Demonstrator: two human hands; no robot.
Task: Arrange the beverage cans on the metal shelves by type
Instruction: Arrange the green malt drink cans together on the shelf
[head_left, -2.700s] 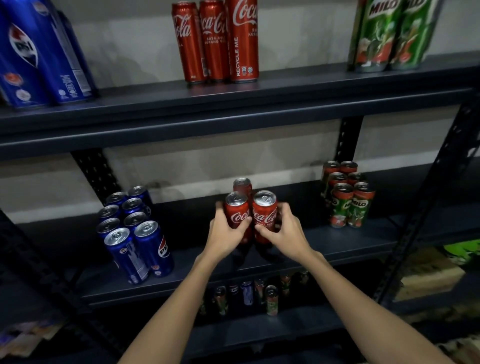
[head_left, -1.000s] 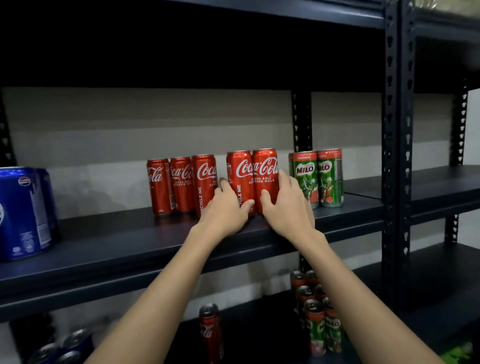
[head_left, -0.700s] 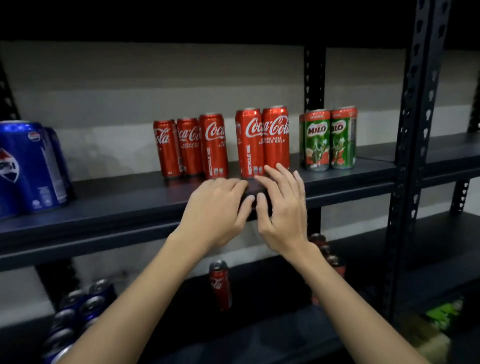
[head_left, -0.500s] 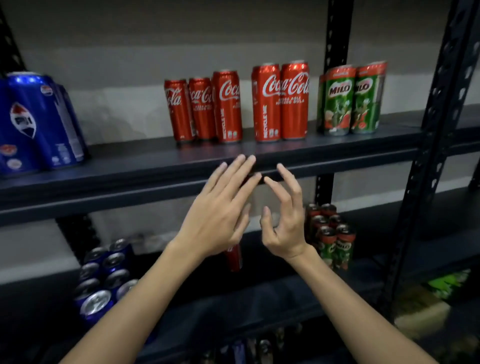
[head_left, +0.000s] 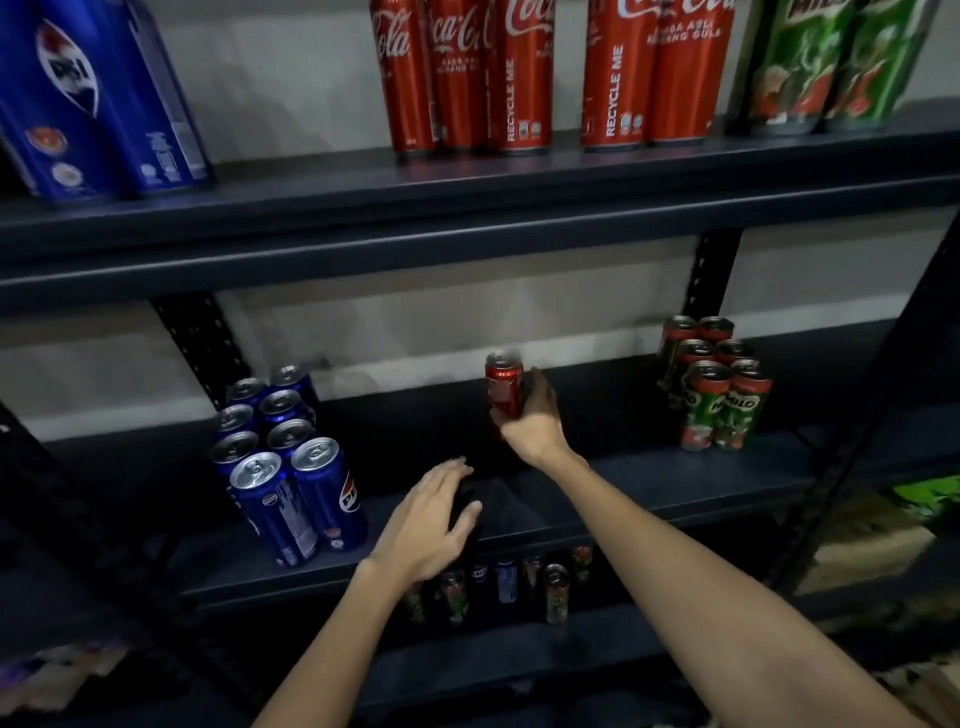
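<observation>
At the centre of the frame, the right hand (head_left: 535, 421) was wrapped around a lone red cola can (head_left: 504, 387) standing on the middle shelf (head_left: 623, 483); the left hand (head_left: 431, 525), lower centre, hovered with fingers spread, holding nothing; along the top of the frame, five red cola cans (head_left: 545, 78) already stood between blue cans (head_left: 93, 104) and green Milo cans (head_left: 831, 67); judging by this, the red group lacked only this can, while mixed small cans (head_left: 519, 582) waited on the lowest shelf.
</observation>
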